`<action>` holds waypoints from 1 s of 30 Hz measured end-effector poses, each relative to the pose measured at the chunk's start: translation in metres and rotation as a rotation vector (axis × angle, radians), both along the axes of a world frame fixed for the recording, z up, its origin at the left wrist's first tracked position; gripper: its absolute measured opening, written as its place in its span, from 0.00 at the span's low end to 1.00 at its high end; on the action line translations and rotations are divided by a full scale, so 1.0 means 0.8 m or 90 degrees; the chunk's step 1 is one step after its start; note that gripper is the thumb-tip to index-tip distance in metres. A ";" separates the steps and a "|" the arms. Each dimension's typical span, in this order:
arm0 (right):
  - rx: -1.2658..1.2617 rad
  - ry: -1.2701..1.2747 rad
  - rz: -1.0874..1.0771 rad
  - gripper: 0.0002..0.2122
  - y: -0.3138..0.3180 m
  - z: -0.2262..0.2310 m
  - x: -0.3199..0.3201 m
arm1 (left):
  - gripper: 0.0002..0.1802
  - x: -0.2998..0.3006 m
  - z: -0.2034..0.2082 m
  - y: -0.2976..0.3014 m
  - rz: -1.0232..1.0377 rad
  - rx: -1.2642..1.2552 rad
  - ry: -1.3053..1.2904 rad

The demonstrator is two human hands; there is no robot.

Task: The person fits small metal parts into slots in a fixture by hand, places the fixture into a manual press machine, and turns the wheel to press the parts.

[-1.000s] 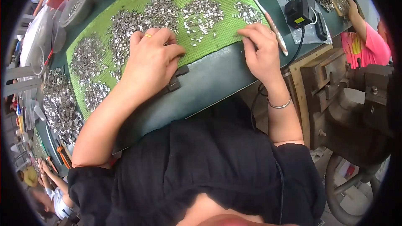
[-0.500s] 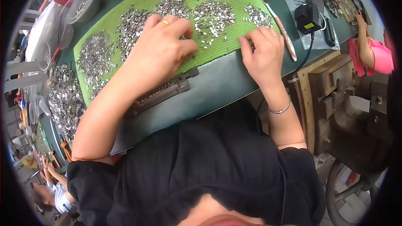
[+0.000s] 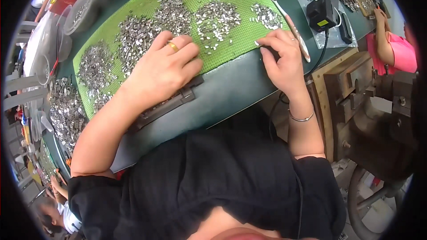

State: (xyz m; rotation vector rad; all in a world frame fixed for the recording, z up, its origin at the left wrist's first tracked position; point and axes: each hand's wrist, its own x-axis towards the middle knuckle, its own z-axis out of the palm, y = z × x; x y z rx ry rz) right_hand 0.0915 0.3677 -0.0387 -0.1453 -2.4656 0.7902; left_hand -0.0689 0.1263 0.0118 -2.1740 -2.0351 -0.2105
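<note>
My left hand (image 3: pixel 171 66) is arched over a dark metal fixture (image 3: pixel 171 105), fingers bent and close together, a yellow ring (image 3: pixel 173 46) on one of them. The fingertips are hidden from view, so I cannot tell whether they hold anything. The fixture is long and narrow and lies aslant on the dark green worktop (image 3: pixel 240 80), along the near edge of a bright green mat (image 3: pixel 249 0); my hand and forearm cover part of it.

My right hand (image 3: pixel 283 58) is at the mat's right corner, thumb and index fingertip only narrowly parted. A small bright spot shows at the index tip, but I cannot tell whether it is a metal bit or my nail. A silver bracelet (image 3: pixel 302 116) circles that wrist.

Small metal pieces (image 3: pixel 218 20) lie in separate piles across the mat, the smallest pile (image 3: pixel 266 16) just beyond my right hand. Left of the mat, a longer heap (image 3: pixel 66 113) sits directly on the worktop. Beside the mat's right edge lies a slender tool (image 3: pixel 293 29), and past it a black device (image 3: pixel 320 15) rests on clear plastic (image 3: pixel 321 40).
</note>
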 end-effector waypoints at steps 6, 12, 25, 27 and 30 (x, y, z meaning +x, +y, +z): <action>0.038 0.012 -0.039 0.03 -0.009 -0.003 -0.010 | 0.05 0.002 -0.011 -0.005 0.064 0.081 0.010; 0.086 -0.029 -0.116 0.03 -0.020 -0.007 -0.012 | 0.03 0.020 -0.006 -0.010 0.160 0.069 -0.065; 0.090 0.070 0.316 0.04 -0.152 0.017 -0.043 | 0.10 0.066 -0.020 -0.097 0.314 0.148 -0.197; 0.099 0.042 0.334 0.04 -0.159 0.019 -0.045 | 0.11 0.069 -0.020 -0.095 0.301 0.143 -0.153; 0.163 -0.036 0.307 0.03 -0.167 0.029 -0.046 | 0.12 0.068 -0.018 -0.102 0.262 0.131 -0.099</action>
